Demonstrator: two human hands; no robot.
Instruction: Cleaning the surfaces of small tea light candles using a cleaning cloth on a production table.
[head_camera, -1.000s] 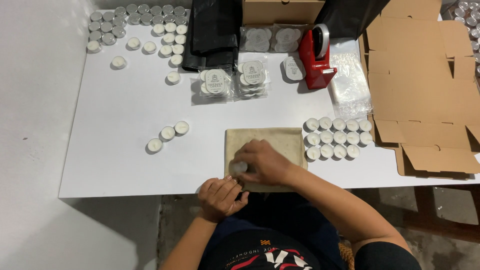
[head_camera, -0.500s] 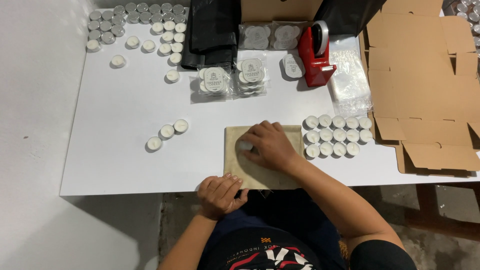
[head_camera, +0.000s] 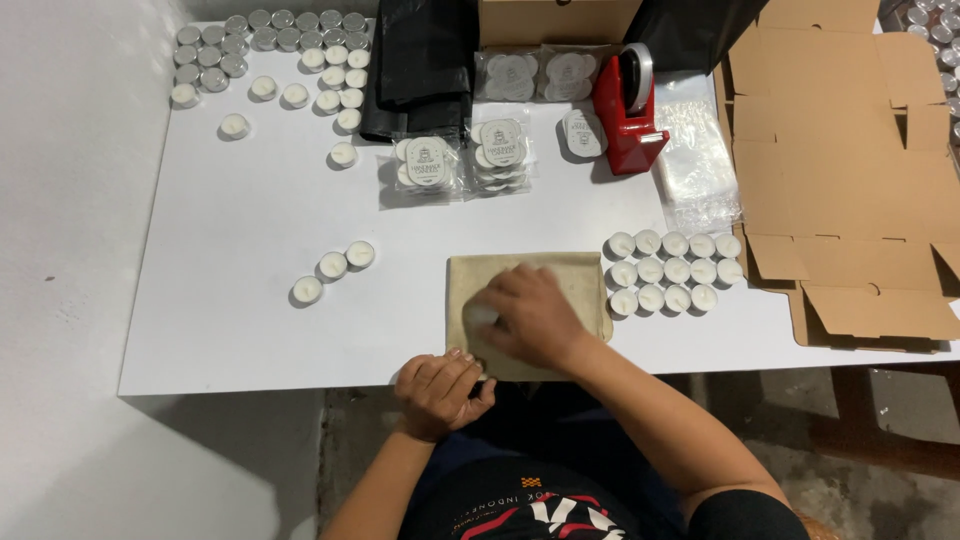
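Wiping step: right hand (head_camera: 535, 318) pinches a tealight (head_camera: 481, 316) against the beige cloth (head_camera: 570, 272) at table's 6 o'clock, left hand (head_camera: 440, 390) curled on the cloth's near edge; next likely needs setting it with the grid (head_camera: 672, 272) at 3 o'clock.

White tealight candles (head_camera: 668, 271) are sitting on a white table (head_camera: 250, 220) beside a beige cloth (head_camera: 570, 275), red tape dispenser (head_camera: 630, 115) and brown cardboard (head_camera: 850, 190).

A single head-worn camera looks steeply down from above the person onto the white table (head_camera: 250, 320), close enough that both forearms fill the lower frame.
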